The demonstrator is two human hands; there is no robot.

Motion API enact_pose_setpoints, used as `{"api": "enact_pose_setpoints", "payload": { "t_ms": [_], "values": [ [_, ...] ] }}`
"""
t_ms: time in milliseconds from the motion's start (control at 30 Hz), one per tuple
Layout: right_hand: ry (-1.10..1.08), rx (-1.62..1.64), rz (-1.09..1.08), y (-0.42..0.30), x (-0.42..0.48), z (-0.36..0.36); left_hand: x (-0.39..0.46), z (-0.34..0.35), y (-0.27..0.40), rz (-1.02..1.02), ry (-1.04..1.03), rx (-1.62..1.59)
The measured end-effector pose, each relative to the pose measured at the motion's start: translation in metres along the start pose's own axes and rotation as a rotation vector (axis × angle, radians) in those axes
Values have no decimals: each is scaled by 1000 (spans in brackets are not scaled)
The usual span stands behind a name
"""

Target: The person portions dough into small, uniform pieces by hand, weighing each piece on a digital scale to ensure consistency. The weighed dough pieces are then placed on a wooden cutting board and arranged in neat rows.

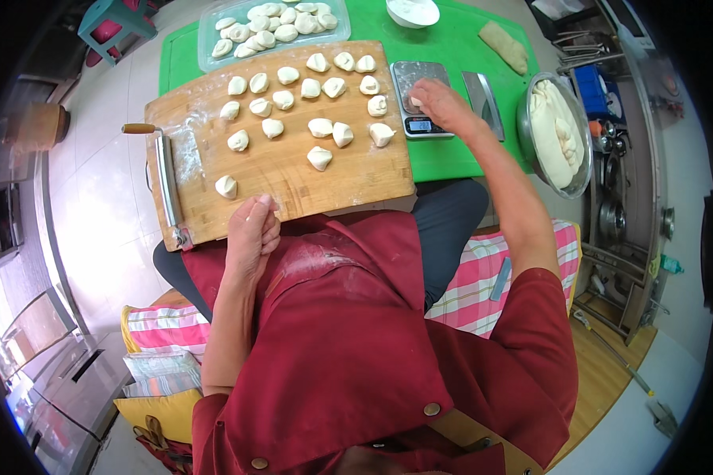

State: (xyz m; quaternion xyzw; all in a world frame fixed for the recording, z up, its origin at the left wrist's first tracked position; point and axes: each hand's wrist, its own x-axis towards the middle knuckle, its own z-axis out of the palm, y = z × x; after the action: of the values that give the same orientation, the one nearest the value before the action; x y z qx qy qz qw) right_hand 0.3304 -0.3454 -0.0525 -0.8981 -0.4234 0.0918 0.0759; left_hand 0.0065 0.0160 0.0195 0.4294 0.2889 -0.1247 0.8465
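My right hand is over a digital kitchen scale, its fingertips pinching a small dough piece at the floury plate. The scale's display is lit. My left hand is a closed fist at the near edge of a wooden board; its palm is hidden, and nothing shows in it. Close by it on the board lies one dough lump. Several more lumps are spread over the board in loose rows. A cleaver lies flat to the right of the scale.
A metal bowl of dough stands at the right. A dough log lies on the green table. Behind the board are a plastic tub of dough rounds and a white bowl. A metal rod with a wooden handle runs along the board's left side.
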Motion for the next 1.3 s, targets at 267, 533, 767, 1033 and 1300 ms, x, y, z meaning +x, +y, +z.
{"api": "enact_pose_setpoints", "payload": {
  "t_ms": [267,533,767,1033,1300],
  "values": [
    [134,476,-47,-148,-19,-44,25,57,7,127,-61,413],
    [173,670,-213,-230,-14,-63,35,83,26,105,-114,576],
    [203,482,-249,-229,-12,-52,49,75,10,282,-72,733],
    [179,338,-219,-127,-2,-17,35,64,18,220,-96,295],
    [281,201,-15,8,4,4,4,8,14,157,-114,-10]
  ]
}}
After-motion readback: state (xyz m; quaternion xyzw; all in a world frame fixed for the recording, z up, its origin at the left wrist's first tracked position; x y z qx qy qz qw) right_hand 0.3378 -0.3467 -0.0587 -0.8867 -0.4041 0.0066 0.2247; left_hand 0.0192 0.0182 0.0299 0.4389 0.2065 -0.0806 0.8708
